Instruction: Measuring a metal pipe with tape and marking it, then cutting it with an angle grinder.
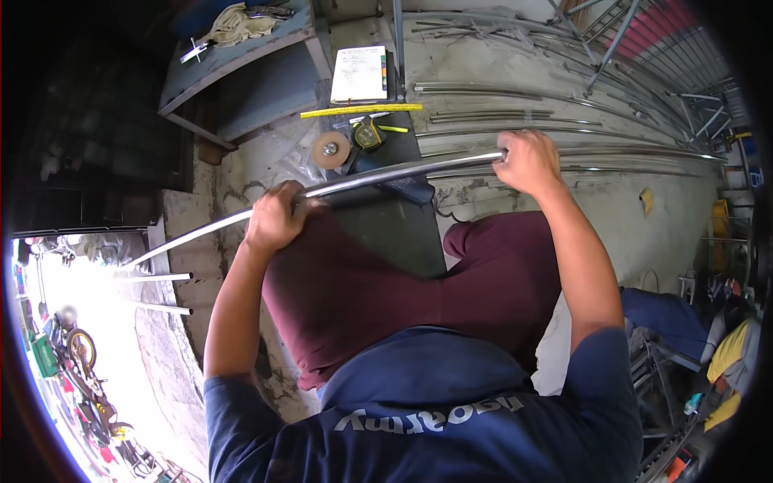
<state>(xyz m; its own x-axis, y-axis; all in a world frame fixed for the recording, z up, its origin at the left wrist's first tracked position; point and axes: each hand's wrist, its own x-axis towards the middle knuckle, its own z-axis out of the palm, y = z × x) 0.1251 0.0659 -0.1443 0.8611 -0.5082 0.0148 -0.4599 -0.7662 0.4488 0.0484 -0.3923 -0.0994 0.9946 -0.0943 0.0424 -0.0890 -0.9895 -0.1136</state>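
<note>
A long shiny metal tube (403, 171) runs slantwise across my lap, its left part reaching toward the bright doorway. My left hand (278, 216) is closed around it above my left thigh. My right hand (527, 165) grips it near its right end, with the fingers curled over. Just beyond the tube lies an angle grinder (407, 190) with a tan disc (330, 150), partly hidden behind the tube. A black and yellow tape measure (368, 135) rests beside the disc, near a yellow marker (393, 129).
A yellow ruler (361, 111) and an open notebook (360, 74) lie farther off. Several metal tubes (515, 121) cover the floor at the far right. A metal bench (233, 64) with a cloth stands far left. Two tube ends (165, 277) jut in by the doorway.
</note>
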